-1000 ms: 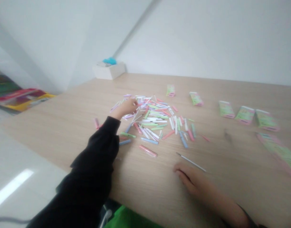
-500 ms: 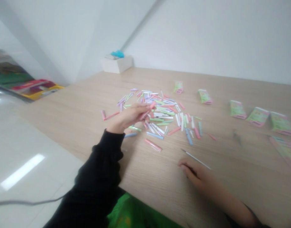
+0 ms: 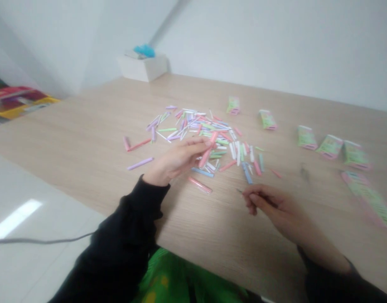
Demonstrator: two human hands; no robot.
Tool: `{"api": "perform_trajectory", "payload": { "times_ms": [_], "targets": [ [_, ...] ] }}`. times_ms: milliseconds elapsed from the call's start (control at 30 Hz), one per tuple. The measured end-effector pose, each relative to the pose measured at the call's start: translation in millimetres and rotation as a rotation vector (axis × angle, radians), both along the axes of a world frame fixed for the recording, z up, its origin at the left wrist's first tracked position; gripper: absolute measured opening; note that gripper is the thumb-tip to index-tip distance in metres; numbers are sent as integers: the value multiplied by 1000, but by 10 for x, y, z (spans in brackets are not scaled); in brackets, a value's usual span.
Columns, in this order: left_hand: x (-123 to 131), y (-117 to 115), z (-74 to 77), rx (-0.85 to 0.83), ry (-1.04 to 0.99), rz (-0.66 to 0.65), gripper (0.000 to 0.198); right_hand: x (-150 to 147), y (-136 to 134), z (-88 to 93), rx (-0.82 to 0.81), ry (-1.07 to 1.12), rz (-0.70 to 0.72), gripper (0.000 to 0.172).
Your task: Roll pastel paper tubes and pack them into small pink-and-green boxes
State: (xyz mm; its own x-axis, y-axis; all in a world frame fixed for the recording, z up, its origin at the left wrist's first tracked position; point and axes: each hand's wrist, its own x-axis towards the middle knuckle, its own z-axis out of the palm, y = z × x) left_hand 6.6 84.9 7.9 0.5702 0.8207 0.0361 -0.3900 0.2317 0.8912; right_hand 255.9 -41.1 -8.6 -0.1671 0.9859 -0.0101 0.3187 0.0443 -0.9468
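Note:
My left hand [image 3: 181, 158] is closed on a pink pen barrel [image 3: 209, 149], held tilted just above the pile. In my right hand [image 3: 272, 204], thumb and fingers pinch a slim pen refill, of which only the dark tip [image 3: 239, 191] pokes out to the left; the rest is hidden behind the fingers. Beneath and beyond my left hand spreads a loose pile of pastel pen parts [image 3: 193, 122] in pink, green, white, blue and purple. A pink tube [image 3: 200, 185] lies apart at the near side, and a blue one [image 3: 247, 173] lies just beyond my right hand.
Several green-and-pink packets [image 3: 307, 137] stand in a curve on the right, with a long one [image 3: 370, 198] lying nearest. At the back left of the wooden table [image 3: 95, 126] is a white box [image 3: 143, 67] with something blue on top. Yellow and red trays [image 3: 23, 105] show beyond the left edge.
My right hand has picked up the refill from the table and risen slightly. My left hand still holds the pink barrel, now nearer the right hand. The view has shifted a little.

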Motion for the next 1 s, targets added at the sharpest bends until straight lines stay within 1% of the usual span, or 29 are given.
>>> {"api": "perform_trajectory", "payload": {
  "times_ms": [67,133,167,233,300,367,467,533,600,633,733,800,833,933,1000],
  "targets": [
    [49,-29,17,-57,-27,2,18,-28,41,264,57,3,42,27],
    [69,-56,47,-110,-53,-23,20,-64,71,489,89,3,57,21],
    [72,-71,64,-129,-59,-36,22,-86,83,575,99,6,63,18],
    [76,-99,98,-168,-73,-41,24,-135,107,692,108,19,78,13],
    [82,-123,124,-212,-92,-33,27,-187,134,745,132,33,67,11],
    [90,-138,137,-235,-106,-34,32,-233,169,763,158,41,41,9],
    [92,-150,128,-215,-71,-88,40,-268,238,760,186,71,46,8],
    [80,-164,114,-191,-45,-117,38,-266,296,746,192,98,46,5],
    [60,-189,103,-130,-14,-146,31,-252,358,722,205,124,38,5],
    [49,-204,99,-72,13,-164,26,-243,389,709,213,136,36,5],
    [26,-250,95,216,176,-223,16,-232,457,680,228,133,38,5],
    [26,-269,89,409,293,-260,18,-244,470,683,214,97,52,10],
    [30,-274,84,478,339,-289,21,-256,467,692,201,75,62,12],
    [50,-275,65,580,414,-353,24,-297,445,730,170,28,67,12],
    [60,-273,57,630,463,-363,26,-312,436,751,163,8,51,9]
  ]
}}
